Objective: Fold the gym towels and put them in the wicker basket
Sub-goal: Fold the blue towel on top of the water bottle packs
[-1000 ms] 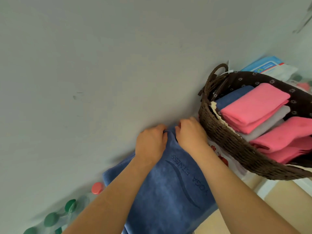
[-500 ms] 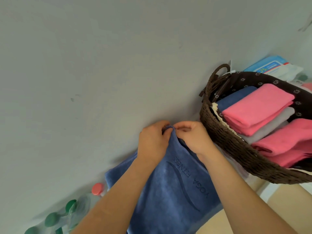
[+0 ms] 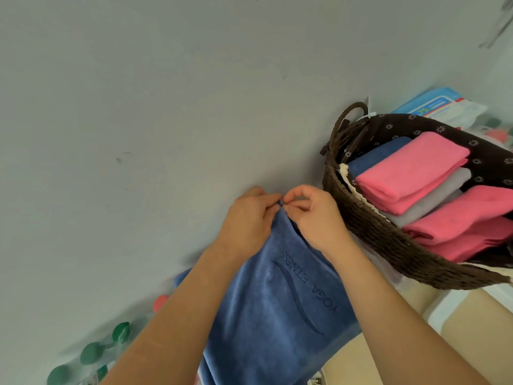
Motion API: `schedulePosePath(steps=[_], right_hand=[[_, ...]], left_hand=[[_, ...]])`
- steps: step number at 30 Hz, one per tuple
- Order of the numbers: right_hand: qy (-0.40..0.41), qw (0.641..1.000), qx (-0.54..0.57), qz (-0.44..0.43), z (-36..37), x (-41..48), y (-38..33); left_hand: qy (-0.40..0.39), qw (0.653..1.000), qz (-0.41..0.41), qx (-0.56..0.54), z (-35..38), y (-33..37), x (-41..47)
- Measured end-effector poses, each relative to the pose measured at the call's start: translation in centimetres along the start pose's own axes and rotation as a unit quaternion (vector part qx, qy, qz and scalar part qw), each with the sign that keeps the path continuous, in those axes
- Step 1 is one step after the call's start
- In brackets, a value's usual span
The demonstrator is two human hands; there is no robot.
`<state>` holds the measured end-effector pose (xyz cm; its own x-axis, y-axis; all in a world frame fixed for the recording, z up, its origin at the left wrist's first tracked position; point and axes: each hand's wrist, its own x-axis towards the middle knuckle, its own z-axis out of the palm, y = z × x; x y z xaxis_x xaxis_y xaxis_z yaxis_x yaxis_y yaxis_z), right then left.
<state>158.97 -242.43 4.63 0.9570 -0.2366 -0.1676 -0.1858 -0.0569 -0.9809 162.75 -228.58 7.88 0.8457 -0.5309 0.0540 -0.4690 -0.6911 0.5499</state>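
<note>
the blue towel lies just left of the wicker basket, its far edge up against the grey wall and its near end hanging toward the person. a second ago both hands lay knuckles-up on that far edge; now the left hand and right hand have turned in toward each other, and the fingers of each pinch the hem between thumb and forefinger, so the cloth rises into a small peak. to my eye the edge has been gathered and the next fold is about to start; this towel is not yet ready for the basket.

the towel is thick, soft plush with a short nap, embossed with a curved line and "yoga fitness". the basket is dark brown woven wicker with a looped handle, a flowered dark lining and a cream trim. inside it lie folded pink towels, a grey towel and another blue one. green-capped bottles stand lower left
</note>
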Motion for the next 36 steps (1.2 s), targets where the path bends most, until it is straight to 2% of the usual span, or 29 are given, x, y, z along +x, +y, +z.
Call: schedulePosePath(steps=[8, 11, 15, 19, 26, 31, 36], right_hand=[[-0.051, 0.998, -0.002, -0.028, -1.0, -1.3, -0.7], [-0.088, 0.991, -0.091, -0.051, -2.1, -2.6, -0.4], [-0.100, 0.954, -0.274, -0.071, -3.7, -4.7, 0.7], [-0.086, 0.933, -0.341, -0.077, -4.8, -7.3, 1.8], [-0.112, 0.925, -0.360, -0.053, -7.2, -11.8, 3.6], [-0.044, 0.951, -0.301, -0.052, -8.7, -15.4, 3.6], [-0.014, 0.954, -0.292, -0.065, -8.5, -18.9, 1.7]], left_hand=[[0.020, 0.998, 0.034, 0.043, -1.0, 0.4, 0.1], [0.031, 0.996, 0.050, 0.074, -1.5, 0.2, 0.1], [0.066, 0.995, 0.045, 0.063, -2.7, 0.0, -0.4], [0.070, 0.996, 0.012, 0.047, -3.4, 0.0, -1.0], [0.122, 0.992, -0.028, -0.001, -3.8, -0.3, -1.8], [0.144, 0.989, -0.025, -0.024, -5.3, 0.0, -4.1], [0.216, 0.975, -0.010, -0.055, -8.4, -0.6, -8.4]])
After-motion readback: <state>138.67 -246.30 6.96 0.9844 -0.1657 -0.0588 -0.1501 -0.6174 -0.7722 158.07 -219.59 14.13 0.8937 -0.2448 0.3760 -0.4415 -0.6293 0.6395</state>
